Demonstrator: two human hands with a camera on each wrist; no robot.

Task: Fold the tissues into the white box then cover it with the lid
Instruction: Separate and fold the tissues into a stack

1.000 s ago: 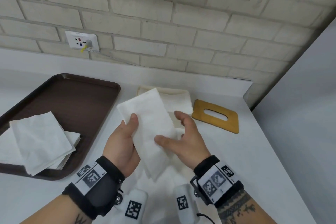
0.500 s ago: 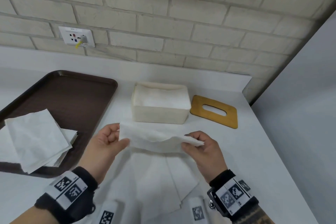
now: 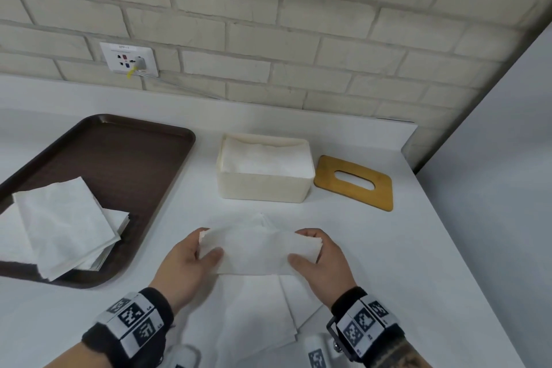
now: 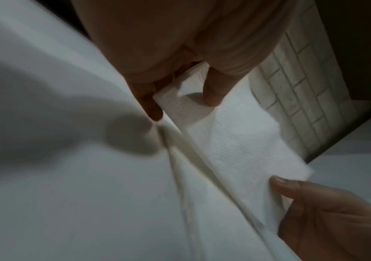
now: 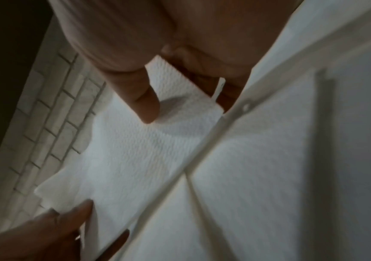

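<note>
Both hands hold one folded white tissue (image 3: 257, 251) flat above the counter, in front of the white box (image 3: 263, 188). My left hand (image 3: 194, 260) pinches its left end, thumb on top. My right hand (image 3: 313, 257) pinches the right end the same way. The wrist views show the same tissue (image 4: 231, 134) (image 5: 139, 150) with a thumb (image 4: 213, 91) (image 5: 146, 104) on top at each end. More unfolded tissues (image 3: 263, 314) lie on the counter under the hands. The box is open with folded tissues inside. The wooden lid (image 3: 354, 182), with an oval slot, lies flat to the right of the box.
A brown tray (image 3: 119, 164) at the left holds a stack of white tissues (image 3: 65, 224). A brick wall with a socket (image 3: 128, 58) runs behind the counter. A grey panel stands beyond the counter's right edge (image 3: 466, 248).
The tissue was held up unfolded in front of the box, then brought down and folded over into a narrow strip. Both hands now hold it at its ends.
</note>
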